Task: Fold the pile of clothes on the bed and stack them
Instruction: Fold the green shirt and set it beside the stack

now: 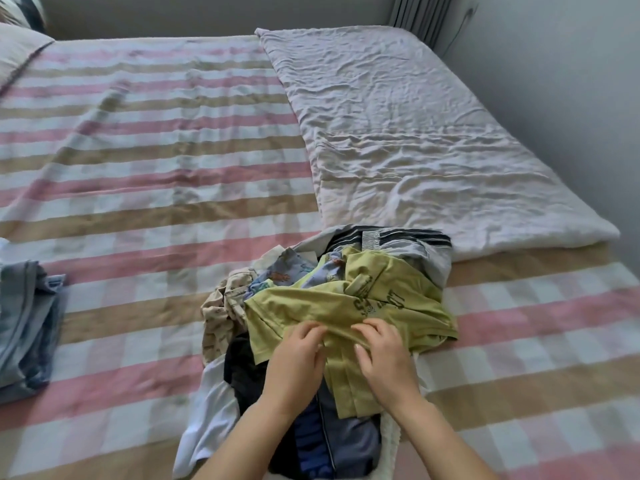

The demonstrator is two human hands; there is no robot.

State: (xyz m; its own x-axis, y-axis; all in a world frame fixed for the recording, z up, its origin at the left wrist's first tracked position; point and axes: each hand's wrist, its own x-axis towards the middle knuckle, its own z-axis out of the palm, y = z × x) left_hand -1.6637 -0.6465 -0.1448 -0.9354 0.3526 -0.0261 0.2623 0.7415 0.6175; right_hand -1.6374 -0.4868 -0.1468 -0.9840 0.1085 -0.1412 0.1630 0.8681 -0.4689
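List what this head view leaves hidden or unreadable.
Head view: print on the yellow-green shirt, broken by creases, unreadable.
Head view: clothes lower in the pile, covered by the shirt, left hand and right hand; number unknown.
Head view: blue-grey garment, cut off by the left edge.
Head view: pillow, cut off by the left edge.

Head cam looks fwd & down, close over bed [145, 188].
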